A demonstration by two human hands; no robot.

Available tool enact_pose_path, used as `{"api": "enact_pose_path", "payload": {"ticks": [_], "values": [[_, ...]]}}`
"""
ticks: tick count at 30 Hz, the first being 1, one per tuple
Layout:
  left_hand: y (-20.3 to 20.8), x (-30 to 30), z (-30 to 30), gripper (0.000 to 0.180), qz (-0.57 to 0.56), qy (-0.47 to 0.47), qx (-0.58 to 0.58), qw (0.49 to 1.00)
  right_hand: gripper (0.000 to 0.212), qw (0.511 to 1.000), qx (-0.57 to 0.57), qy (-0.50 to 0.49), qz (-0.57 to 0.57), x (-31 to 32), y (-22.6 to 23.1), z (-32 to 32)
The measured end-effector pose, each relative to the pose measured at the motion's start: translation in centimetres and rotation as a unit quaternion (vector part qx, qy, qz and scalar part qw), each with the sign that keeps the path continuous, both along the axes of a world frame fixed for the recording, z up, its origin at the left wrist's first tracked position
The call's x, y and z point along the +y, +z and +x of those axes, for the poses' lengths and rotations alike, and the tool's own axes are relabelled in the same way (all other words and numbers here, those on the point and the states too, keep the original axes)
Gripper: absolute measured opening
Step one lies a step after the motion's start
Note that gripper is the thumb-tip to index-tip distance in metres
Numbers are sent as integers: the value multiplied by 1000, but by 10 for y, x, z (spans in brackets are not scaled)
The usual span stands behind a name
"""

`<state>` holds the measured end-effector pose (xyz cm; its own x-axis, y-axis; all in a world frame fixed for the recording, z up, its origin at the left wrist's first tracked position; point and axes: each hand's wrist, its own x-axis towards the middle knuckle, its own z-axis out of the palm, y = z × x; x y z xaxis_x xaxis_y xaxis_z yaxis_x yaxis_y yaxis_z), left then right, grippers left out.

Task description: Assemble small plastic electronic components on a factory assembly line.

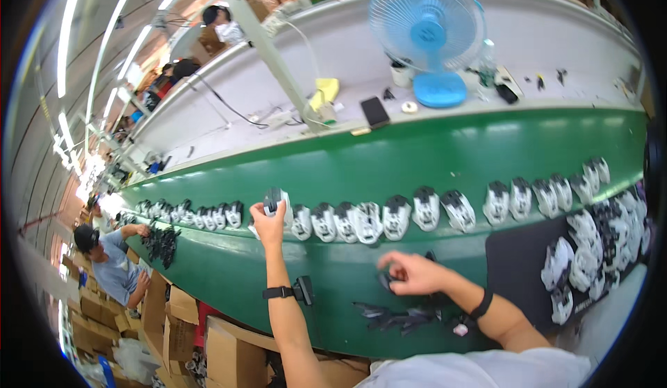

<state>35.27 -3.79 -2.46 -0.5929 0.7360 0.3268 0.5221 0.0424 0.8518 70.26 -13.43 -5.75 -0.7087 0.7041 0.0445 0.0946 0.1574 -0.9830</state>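
black-and-white shell (281, 200) in left hand (271, 220)

Your green bench (333, 169) stretches long from left to right, glossy under the lights, and there's the line-up: white-and-black shells (396, 218) strung along it between far edge and near edge, some packed close, others spaced out towards the right! Right by your near edge, dark strips (396, 318) lie in a loose heap, a small pink thing (460, 329) near them. Towards your right end, a black mat (514, 263) lies flat, more white pieces (583, 249) crowding it. Down left, at the near edge, black parts (163, 244) in a pile!
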Motion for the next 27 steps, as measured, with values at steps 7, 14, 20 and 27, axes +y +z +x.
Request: {"api": "enact_pose_path", "payload": {"ticks": [7,14,20,27], "values": [[7,-61,187,44,57,-285,-414,862,25,919,326,-121,-184,26,34,38],[10,-87,275,21,19,-349,-489,799,17,872,303,-384,-23,18,51,46],[7,-90,284,22,62,-359,-357,860,18,886,184,-418,83,23,23,37],[11,-101,268,48,35,-374,-125,918,32,784,19,-443,435,33,-34,22]]}}
